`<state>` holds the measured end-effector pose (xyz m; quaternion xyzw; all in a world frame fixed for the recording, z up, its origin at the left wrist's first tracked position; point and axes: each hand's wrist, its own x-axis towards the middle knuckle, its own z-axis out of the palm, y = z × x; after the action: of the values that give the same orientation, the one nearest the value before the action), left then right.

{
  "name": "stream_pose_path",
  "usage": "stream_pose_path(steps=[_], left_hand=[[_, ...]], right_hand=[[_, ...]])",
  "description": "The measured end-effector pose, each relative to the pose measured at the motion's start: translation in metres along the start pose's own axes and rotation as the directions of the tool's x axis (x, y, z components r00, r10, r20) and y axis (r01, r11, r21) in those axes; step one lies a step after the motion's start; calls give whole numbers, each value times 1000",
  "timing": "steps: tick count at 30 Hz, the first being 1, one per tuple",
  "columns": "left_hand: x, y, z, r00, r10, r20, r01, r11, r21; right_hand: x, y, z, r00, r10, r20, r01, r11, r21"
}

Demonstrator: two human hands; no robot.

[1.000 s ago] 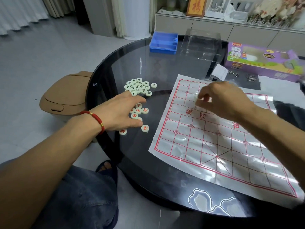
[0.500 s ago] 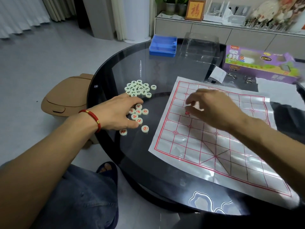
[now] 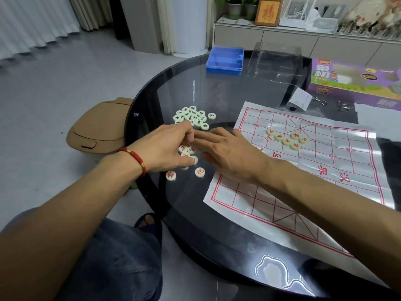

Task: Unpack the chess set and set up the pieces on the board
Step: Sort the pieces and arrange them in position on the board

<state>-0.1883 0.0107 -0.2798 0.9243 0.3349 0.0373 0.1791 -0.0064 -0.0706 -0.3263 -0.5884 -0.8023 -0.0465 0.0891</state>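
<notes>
**Both hands meet over the loose red pieces**

Red-marked pieces (image 3: 188, 152) lie on the glass table (image 3: 217, 213) off the board's (image 3: 325, 170) left edge. Left hand (image 3: 167, 146) and right hand (image 3: 227, 155) cover them, fingers loosely spread; any grip cannot be told. Six pieces (image 3: 288, 139) sit near the board's far edge.

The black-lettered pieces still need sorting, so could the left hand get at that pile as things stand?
Probably yes. The left hand lies on the glass table right beside the black-lettered pile, its fingertips nearly touching the nearest pieces. Nothing stands between them; the right hand is off to the side.
</notes>
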Motion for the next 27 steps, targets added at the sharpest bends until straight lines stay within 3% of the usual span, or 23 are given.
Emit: stream_pose_path(steps=[14,21,24,27], left_hand=[[1,-1,-3,999,24,22,-26,998,56],[5,1,-4,999,9,46,-12,997,75],[7,1,-4,998,29,48,-33,996,88],[8,2,-4,998,29,49,-32,997,73]], right_hand=[[4,0,-11,996,12,-87,2,987,158],[-4,1,-24,993,-27,-118,39,994,100],[-23,30,-43,988,77,-135,-61,991,117],[-60,78,-63,936,320,-147,-305,945,114]])
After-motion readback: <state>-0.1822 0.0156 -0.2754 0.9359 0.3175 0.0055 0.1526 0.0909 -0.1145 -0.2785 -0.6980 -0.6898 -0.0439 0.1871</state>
